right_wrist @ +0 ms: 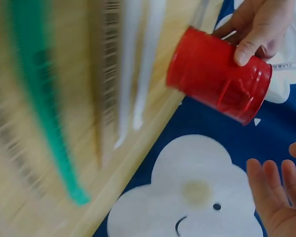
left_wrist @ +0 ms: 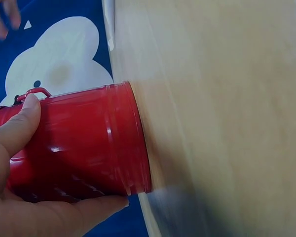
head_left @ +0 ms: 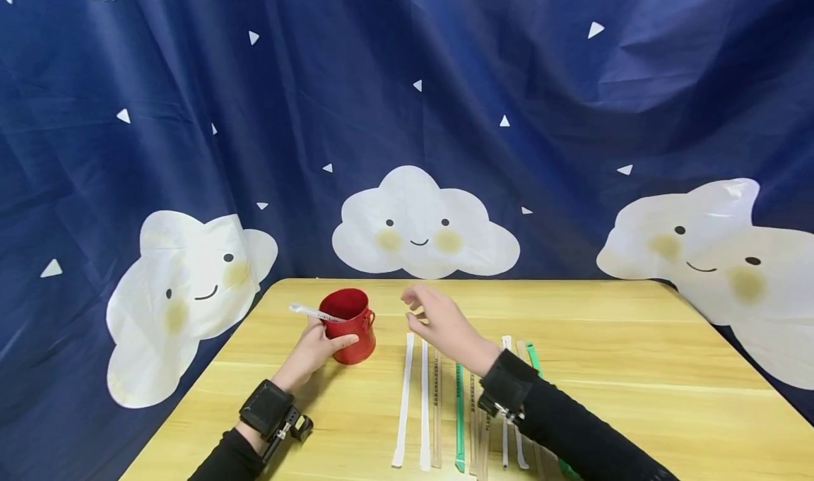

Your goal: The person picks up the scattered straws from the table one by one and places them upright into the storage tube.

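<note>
Nearest, a black sleeve (head_left: 588,428) crosses the table (head_left: 642,375); at left a red bucket (head_left: 358,331), gripped by the left hand (head_left: 313,352), holds a white straw (head_left: 305,310). The right hand (head_left: 446,325) hovers empty, relaxed; filling seems underway, next likely calling for another straw (head_left: 404,400).

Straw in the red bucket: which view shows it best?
Head: it shows the white straw jutting out of the red bucket and part of it inside. Right wrist catches only the protruding part, cut by the frame edge. Left wrist shows the bucket's side, not this straw.
</note>
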`<state>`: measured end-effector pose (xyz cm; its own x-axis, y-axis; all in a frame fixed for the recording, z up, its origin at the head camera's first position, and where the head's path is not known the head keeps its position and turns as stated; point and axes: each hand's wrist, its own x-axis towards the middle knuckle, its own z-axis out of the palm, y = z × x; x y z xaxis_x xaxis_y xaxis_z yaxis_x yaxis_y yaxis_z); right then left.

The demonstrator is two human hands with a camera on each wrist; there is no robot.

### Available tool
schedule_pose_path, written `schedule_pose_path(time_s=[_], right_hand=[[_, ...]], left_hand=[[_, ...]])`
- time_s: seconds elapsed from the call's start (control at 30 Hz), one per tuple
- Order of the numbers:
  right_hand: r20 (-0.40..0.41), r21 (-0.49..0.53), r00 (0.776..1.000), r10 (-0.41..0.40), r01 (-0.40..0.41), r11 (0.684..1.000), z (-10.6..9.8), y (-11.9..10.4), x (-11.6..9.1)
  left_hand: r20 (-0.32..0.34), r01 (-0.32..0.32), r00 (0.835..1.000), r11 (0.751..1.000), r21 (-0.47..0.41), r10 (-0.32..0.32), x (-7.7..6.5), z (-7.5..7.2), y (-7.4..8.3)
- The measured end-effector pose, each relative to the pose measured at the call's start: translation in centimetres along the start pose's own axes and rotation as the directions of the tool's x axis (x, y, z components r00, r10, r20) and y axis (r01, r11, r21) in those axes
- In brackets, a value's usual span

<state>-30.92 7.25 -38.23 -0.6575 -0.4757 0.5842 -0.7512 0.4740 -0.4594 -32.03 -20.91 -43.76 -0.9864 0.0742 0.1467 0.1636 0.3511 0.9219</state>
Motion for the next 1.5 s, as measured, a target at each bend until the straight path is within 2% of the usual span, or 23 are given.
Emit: schedule_pose_path(time_s=[0.1,0.23,0.43,0.57,0.7,0.8,0.93,1.0,1.1,1.17,1.27,1.4,1.5], right_hand=[[0.002,-0.077,1.0,0.01,-0.01,0.997,-1.5,0.5,-1.8],[0.011,-0.189,1.0,0.014,-0.011,0.982,-3.3,1.3,-3.8],[0.01,-0.261,0.999,0.048,-0.043,0.964,-5.3,2.8,-6.5],[0.027,-0.298,0.995,0.099,-0.086,0.951,-6.1,3.3,-8.7],[0.056,-0.329,0.981,0.186,-0.158,0.931,-6.9,3.2,-10.7],[0.102,-0.348,0.946,0.308,-0.256,0.902,-7.9,3.2,-11.6],[0.159,-0.372,0.863,0.479,-0.397,0.839,-9.2,3.3,-12.1],[0.177,-0.374,0.83,0.529,-0.44,0.816,-9.5,3.5,-12.3],[0.201,-0.373,0.797,0.57,-0.475,0.797,-9.6,3.8,-12.7],[0.205,-0.374,0.777,0.595,-0.5,0.781,-9.4,4.1,-12.9],[0.202,-0.385,0.759,0.619,-0.52,0.762,-9.1,4.4,-13.2],[0.186,-0.396,0.751,0.634,-0.533,0.747,-8.8,4.7,-13.3],[0.184,-0.402,0.735,0.653,-0.55,0.732,-8.8,4.7,-13.1]], left_hand=[[-0.005,-0.014,1.0,1.0,0.016,0.014,0.1,0.0,-0.1],[-0.017,-0.002,1.0,1.0,0.03,0.002,0.2,0.0,0.0],[-0.005,-0.011,1.0,1.0,0.028,0.011,0.3,0.0,0.0],[-0.002,-0.027,1.0,0.999,0.037,0.027,0.4,0.1,-0.1],[0.011,-0.029,1.0,0.998,0.052,0.029,0.3,0.2,0.0],[0.011,-0.03,0.999,0.998,0.047,0.03,0.3,0.1,0.0],[0.007,-0.034,0.999,0.999,0.026,0.033,0.3,-0.1,-0.1],[0.005,-0.029,1.0,0.999,0.021,0.028,0.3,-0.3,-0.2],[-0.002,-0.023,1.0,0.999,0.022,0.024,0.2,-0.3,-0.2],[-0.006,-0.024,1.0,0.999,0.024,0.024,0.2,-0.3,-0.2],[-0.008,-0.027,1.0,0.999,0.036,0.027,0.0,-0.3,-0.1],[-0.009,-0.026,1.0,0.999,0.045,0.027,0.0,-0.3,-0.2],[-0.012,-0.021,1.0,0.999,0.046,0.021,0.1,-0.3,-0.2]])
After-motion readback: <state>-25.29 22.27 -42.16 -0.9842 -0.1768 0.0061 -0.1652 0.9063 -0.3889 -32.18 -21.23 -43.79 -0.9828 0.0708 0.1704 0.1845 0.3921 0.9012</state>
